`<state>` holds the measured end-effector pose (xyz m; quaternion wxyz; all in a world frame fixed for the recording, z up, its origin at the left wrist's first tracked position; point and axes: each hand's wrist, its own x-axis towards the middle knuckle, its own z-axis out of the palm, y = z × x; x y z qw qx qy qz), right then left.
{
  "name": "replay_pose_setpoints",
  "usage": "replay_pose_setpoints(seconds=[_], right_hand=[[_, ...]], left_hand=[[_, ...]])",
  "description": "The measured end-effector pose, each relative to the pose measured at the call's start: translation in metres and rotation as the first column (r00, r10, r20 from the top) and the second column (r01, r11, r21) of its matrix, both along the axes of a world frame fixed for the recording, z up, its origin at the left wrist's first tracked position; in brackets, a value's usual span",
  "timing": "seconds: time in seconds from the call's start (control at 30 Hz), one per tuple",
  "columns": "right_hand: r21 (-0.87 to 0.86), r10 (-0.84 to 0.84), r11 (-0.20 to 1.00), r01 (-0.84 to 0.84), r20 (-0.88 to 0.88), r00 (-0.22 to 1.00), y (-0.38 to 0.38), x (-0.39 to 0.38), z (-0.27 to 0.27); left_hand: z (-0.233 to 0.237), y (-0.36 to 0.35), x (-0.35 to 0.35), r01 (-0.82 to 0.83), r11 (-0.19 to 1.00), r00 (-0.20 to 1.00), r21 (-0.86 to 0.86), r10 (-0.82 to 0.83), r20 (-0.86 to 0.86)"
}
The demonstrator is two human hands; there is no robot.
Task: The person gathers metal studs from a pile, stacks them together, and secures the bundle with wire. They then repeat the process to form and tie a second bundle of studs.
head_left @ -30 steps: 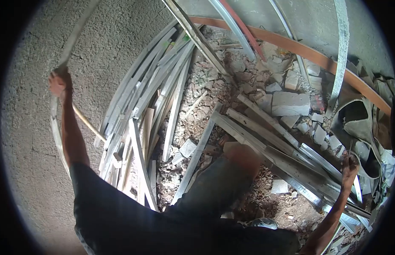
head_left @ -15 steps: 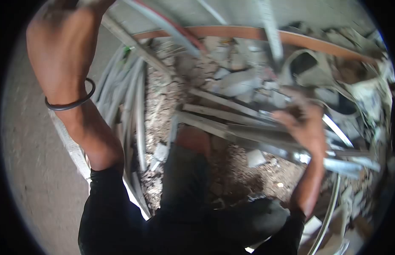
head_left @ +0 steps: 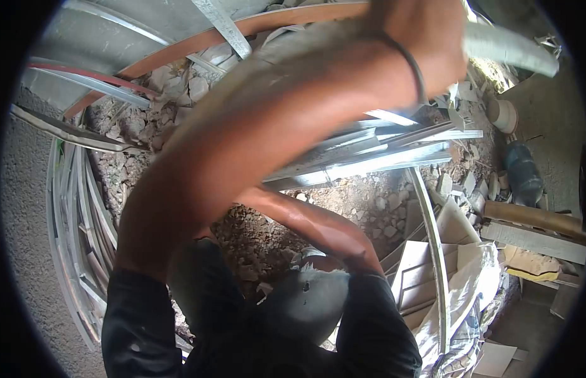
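Stretched across the view to the upper right is my left arm, with a dark band at the wrist. My left hand [head_left: 425,41] is blurred and partly cut off by the top edge, apparently closed around a pale strip [head_left: 510,49] that juts out to its right. My right forearm [head_left: 305,220] reaches in from the lower right, and its hand is hidden behind my left forearm. Below my left hand, a bundle of shiny metal channels [head_left: 387,160] lies over the rubble.
Long thin metal strips [head_left: 72,220] lie along the left side. A brown curved strip [head_left: 160,57] runs along the wall. At right are a dark plastic bottle [head_left: 523,173], a pale cup [head_left: 502,116], broken boards [head_left: 425,271] and a crumpled plastic sheet [head_left: 460,309].
My left hand has swung from the upper left to the upper right. My right hand, visible over the metal channels before, is now hidden. The view has turned rightward.
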<state>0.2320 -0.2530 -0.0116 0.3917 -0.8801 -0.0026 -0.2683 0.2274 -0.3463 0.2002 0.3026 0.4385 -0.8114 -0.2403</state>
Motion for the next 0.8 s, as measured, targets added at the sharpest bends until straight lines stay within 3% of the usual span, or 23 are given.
replay_pose_setpoints(seconds=[0.07,0.1,0.13,0.2,0.23,0.27,0.3,0.33,0.37,0.4,0.43,0.47,0.53,0.6,0.63,0.67,0.73,0.8], right_hand=[[0.078,-0.029,0.997,0.030,-0.019,0.999,-0.011,-0.009,-0.026],[0.134,-0.058,0.989,0.061,-0.033,0.998,-0.018,-0.015,-0.042],[0.194,-0.109,0.974,0.118,-0.055,0.993,-0.027,-0.023,-0.058],[0.302,-0.290,0.899,0.318,-0.136,0.947,-0.055,-0.044,-0.088],[0.359,-0.386,0.827,0.433,-0.197,0.901,-0.076,-0.056,-0.107],[0.164,-0.660,0.711,0.684,-0.180,0.730,-0.073,-0.070,-0.065],[0.525,-0.685,0.580,0.623,-0.099,0.721,-0.092,-0.086,-0.060],[0.808,-0.727,0.388,0.443,-0.026,0.686,-0.113,-0.102,-0.054],[0.882,-0.745,0.327,0.339,0.020,0.667,-0.116,-0.113,-0.025],[0.834,-0.796,0.358,0.419,0.038,0.604,-0.126,-0.130,-0.020],[0.826,-0.784,0.350,0.441,0.000,0.621,-0.133,-0.151,-0.016],[0.784,-0.823,0.332,0.524,-0.030,0.567,-0.139,-0.169,-0.016],[0.835,-0.841,0.248,0.491,-0.066,0.537,-0.156,-0.194,-0.020],[0.874,-0.858,0.225,0.430,-0.031,0.512,-0.165,-0.198,-0.025],[0.902,-0.808,0.164,0.399,-0.109,0.579,-0.172,-0.209,-0.034],[0.924,-0.826,0.132,0.359,-0.098,0.555,-0.178,-0.207,-0.044],[0.918,-0.764,0.161,0.363,-0.116,0.634,-0.184,-0.219,-0.058],[0.920,-0.662,0.133,0.368,-0.194,0.724,-0.212,-0.243,-0.107]], left_hand=[[-0.042,0.003,-0.043,-0.139,0.878,0.900,-0.458,0.305,0.311],[-0.079,-0.017,-0.075,-0.417,0.498,0.804,-0.760,0.593,-0.052],[-0.083,-0.017,-0.082,-0.409,0.582,0.839,-0.703,0.543,-0.039],[-0.086,-0.009,-0.071,-0.342,0.562,0.901,-0.753,0.423,-0.093],[-0.088,-0.004,-0.059,-0.318,0.560,0.892,-0.765,0.449,-0.042],[-0.088,0.004,-0.042,-0.290,0.561,0.883,-0.775,0.469,0.010],[-0.063,0.037,-0.014,-0.193,0.626,0.799,-0.755,0.547,0.250],[-0.031,0.050,0.017,-0.108,0.956,0.789,-0.273,0.250,0.561],[-0.063,0.026,0.051,-0.085,0.844,0.826,-0.530,0.357,0.436],[-0.074,0.029,0.068,-0.132,0.796,0.905,-0.591,0.340,0.256],[-0.072,0.041,0.091,-0.188,0.866,0.824,-0.464,0.396,0.404],[-0.077,0.047,0.112,-0.202,0.904,0.859,-0.378,0.349,0.374],[-0.089,0.051,0.152,-0.216,0.935,0.887,-0.282,0.308,0.344],[-0.108,0.056,0.183,-0.336,0.928,0.838,-0.162,0.373,0.398],[-0.111,0.063,0.188,-0.352,0.923,0.828,-0.156,0.385,0.409],[-0.113,0.067,0.188,-0.349,0.928,0.845,-0.134,0.373,0.383],[-0.124,0.077,0.198,-0.373,0.921,0.847,-0.108,0.386,0.366],[-0.149,0.082,0.219,-0.471,0.881,0.843,0.055,0.430,0.323]])
